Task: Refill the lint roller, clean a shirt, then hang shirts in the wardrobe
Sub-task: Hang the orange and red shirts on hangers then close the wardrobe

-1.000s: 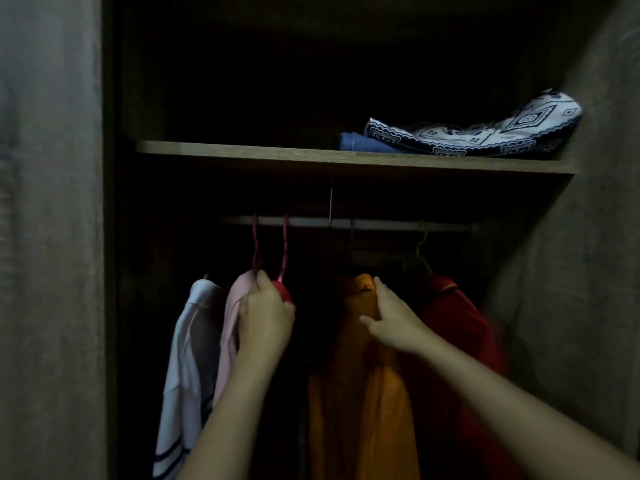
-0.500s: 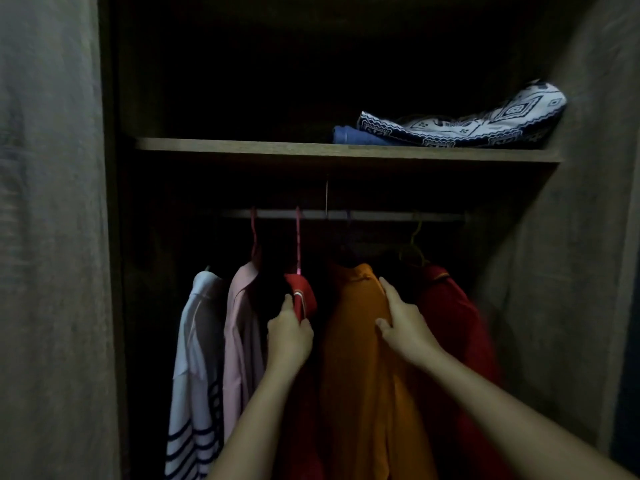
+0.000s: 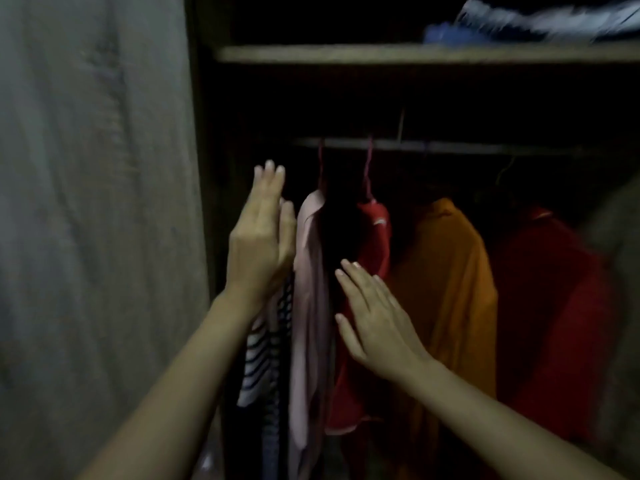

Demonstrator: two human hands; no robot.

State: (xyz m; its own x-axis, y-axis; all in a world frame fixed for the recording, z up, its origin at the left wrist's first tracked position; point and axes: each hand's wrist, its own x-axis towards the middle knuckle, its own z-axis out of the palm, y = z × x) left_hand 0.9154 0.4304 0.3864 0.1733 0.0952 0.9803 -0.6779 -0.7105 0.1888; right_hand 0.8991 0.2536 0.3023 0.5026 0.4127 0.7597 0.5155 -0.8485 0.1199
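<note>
A small red shirt (image 3: 375, 233) hangs from the wardrobe rail (image 3: 450, 147) on a pink hanger, between a pale pink shirt (image 3: 310, 271) and an orange shirt (image 3: 446, 278). The right hand (image 3: 377, 320) hovers flat and empty before it, fingers spread. The left hand (image 3: 259, 237), also flat and empty, presses beside the pink shirt. A careless sideways push could knock a hanger off the rail
</note>
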